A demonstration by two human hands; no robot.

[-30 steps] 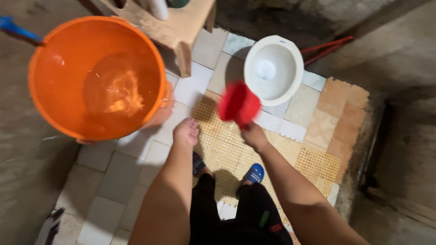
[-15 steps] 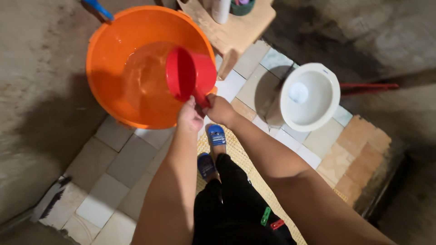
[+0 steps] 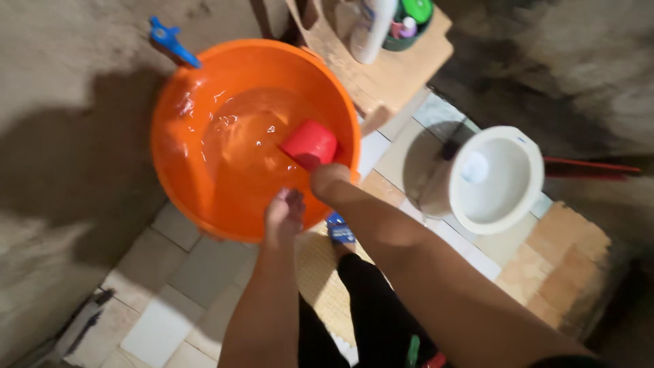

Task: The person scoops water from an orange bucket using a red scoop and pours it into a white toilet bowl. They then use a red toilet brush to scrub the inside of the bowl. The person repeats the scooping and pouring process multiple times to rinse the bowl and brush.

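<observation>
A big orange bucket [image 3: 178, 157] half full of water stands at the upper left of the head view. A red scoop cup [image 3: 310, 144] is dipped into the water near the bucket's right rim, and my right hand [image 3: 329, 180] grips its handle just above the rim. My left hand [image 3: 285, 212] hovers over the bucket's near rim with fingers curled loosely and nothing in it. A white squat toilet bowl [image 3: 524, 197] sits on the tiled floor to the right.
A blue tap [image 3: 172, 41] sticks out over the bucket's far rim. A wooden stool [image 3: 402, 65] behind the bucket carries a white bottle [image 3: 371, 27] and a green container [image 3: 409, 20]. Yellow mesh mat [image 3: 320, 272] under my blue-sandalled feet; rough concrete walls on both sides.
The red scoop swung from near the toilet bowl left to the bucket and has now gone down into the water. My left hand let go of the scoop's handle.
</observation>
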